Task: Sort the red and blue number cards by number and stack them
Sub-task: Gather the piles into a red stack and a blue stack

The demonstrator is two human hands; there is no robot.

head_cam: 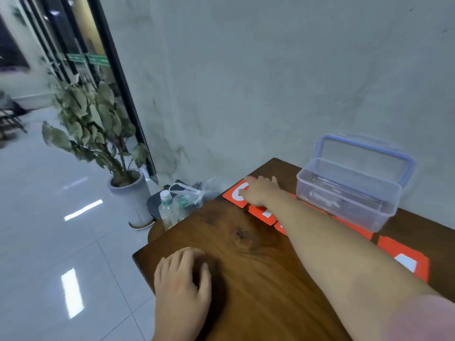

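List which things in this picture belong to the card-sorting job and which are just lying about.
Job: red number cards, right hand touching the far card, left hand.
Lying about: clear plastic box, water bottle, plastic bag, potted plant.

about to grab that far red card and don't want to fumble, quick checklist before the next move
1. Right hand on the far red card: ok, fingers rest on it.
2. Card pinched: not ok, no pinch shows.
3. Number readable: cannot tell, the hand covers part.
4. Left hand free: ok, rests on the table, holds nothing.
5. Clear box open: ok, lid up.
6. Blue cards in view: not ok, none show.
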